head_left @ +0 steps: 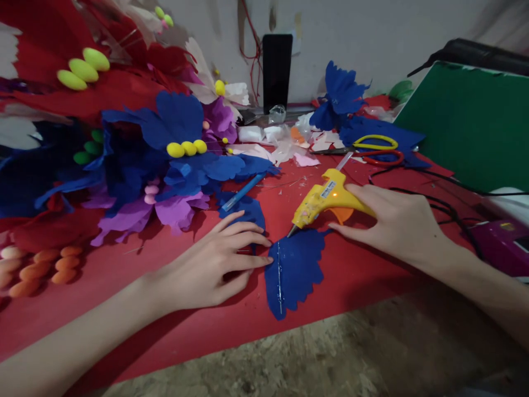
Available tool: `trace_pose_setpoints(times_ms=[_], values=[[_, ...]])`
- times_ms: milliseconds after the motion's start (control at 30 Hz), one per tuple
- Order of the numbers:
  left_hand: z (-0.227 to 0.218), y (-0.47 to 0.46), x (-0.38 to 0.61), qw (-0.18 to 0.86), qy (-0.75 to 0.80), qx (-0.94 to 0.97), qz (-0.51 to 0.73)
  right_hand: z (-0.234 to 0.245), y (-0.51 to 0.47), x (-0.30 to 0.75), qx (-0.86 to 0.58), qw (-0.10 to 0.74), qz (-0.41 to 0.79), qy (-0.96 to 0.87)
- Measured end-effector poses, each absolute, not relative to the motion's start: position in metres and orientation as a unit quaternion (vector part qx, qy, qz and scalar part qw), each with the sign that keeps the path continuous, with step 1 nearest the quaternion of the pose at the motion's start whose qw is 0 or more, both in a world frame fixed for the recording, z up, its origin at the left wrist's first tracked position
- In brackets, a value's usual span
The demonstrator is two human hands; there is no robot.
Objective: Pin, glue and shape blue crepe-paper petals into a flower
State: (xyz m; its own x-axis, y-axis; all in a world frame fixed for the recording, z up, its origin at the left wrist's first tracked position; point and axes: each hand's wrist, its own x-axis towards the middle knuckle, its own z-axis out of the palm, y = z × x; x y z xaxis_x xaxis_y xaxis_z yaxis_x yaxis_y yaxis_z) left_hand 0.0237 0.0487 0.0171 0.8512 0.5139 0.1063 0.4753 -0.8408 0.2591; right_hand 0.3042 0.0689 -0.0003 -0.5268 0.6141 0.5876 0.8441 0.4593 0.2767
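Note:
In my right hand (392,218) is a yellow hot glue gun (314,204) with a lit orange light and a clear glue stick at its back. Its metal nozzle points down at the upper edge of a blue fabric-like petal (301,270) with a jagged right edge. A thin wire (280,275), coated in shiny glue, runs lengthwise along the petal's left part. My left hand (215,259) lies palm down with fingers apart, an index fingertip touching the petal's left edge. Beyond its fingers lie another blue piece (248,215) and a blue pen (243,191).
Finished-looking blue, red and purple flowers (173,121) crowd the left. Behind the glue gun lie scissors (376,151) with red and yellow handles, among scraps. A phone (276,71) leans on the wall. At right are a green board (475,121), black cables and a purple box (500,248).

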Motion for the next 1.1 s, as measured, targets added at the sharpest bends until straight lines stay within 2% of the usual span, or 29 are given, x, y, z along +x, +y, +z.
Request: trace_pose_setpoints(times_ms=[167,233,367,500,700,867,933,1100], values=[[0.015,0.049,0.024,0.117,0.255,0.953,0.116,0.015,0.076,0.317,-0.425,0.246,-0.35,-0.797],[0.014,0.051,0.023,0.106,0.277,0.945,0.136,0.02,0.081,0.324,-0.489,0.265,-0.288,-0.779],[0.015,0.058,0.018,0.053,0.335,0.931,0.136,0.028,0.09,0.334,-0.648,0.235,-0.098,-0.718],[0.016,0.064,0.013,0.023,0.355,0.93,0.09,0.029,0.096,0.338,-0.698,0.212,-0.063,-0.681],[0.006,0.071,0.01,-0.012,0.338,0.934,0.117,0.026,0.108,0.344,-0.772,0.123,-0.035,-0.622],[0.002,0.071,0.009,0.121,0.402,0.871,0.256,0.017,0.115,0.346,-0.805,0.063,-0.015,-0.59],[0.005,0.069,0.011,0.142,0.434,0.835,0.307,0.015,0.115,0.344,-0.81,0.059,-0.011,-0.583],[0.025,0.059,0.021,0.253,0.527,0.687,0.431,0.024,0.105,0.326,-0.762,0.136,-0.04,-0.632]])
